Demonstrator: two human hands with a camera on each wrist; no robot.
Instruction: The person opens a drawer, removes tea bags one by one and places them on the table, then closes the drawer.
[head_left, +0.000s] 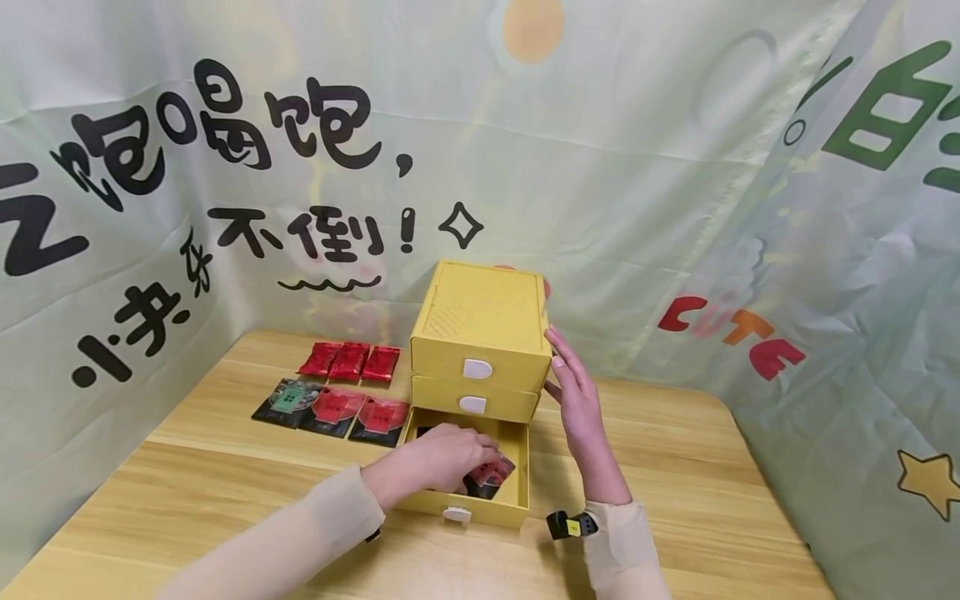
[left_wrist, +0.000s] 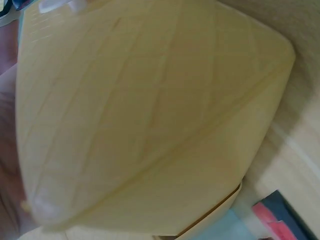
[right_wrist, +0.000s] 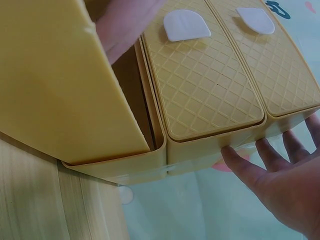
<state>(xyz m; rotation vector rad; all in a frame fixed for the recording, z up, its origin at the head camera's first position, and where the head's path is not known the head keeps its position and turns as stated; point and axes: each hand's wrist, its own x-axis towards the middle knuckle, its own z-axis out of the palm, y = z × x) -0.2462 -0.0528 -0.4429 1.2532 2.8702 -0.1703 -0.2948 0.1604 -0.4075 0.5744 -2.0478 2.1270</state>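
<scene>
A yellow drawer box (head_left: 480, 317) stands on the table, its bottom drawer (head_left: 491, 517) pulled out. My left hand (head_left: 446, 457) reaches into that drawer with bent fingers, right at a dark packet with a red label (head_left: 491, 477). The thumb and fingertips are hidden, so whether they pinch the packet cannot be made out. Another dark item shows partly behind this hand. My right hand (head_left: 581, 408) rests its spread fingertips against the right side of the box; the right wrist view shows these fingers (right_wrist: 245, 167) along the casing of the upper drawers.
Left of the box lie a row of red packets (head_left: 348, 362) and a row of flat dark packets with green or red labels (head_left: 330, 410). Both upper drawers are closed, with white tabs (head_left: 477, 369). A printed cloth (head_left: 600, 167) hangs behind the table (head_left: 675, 483).
</scene>
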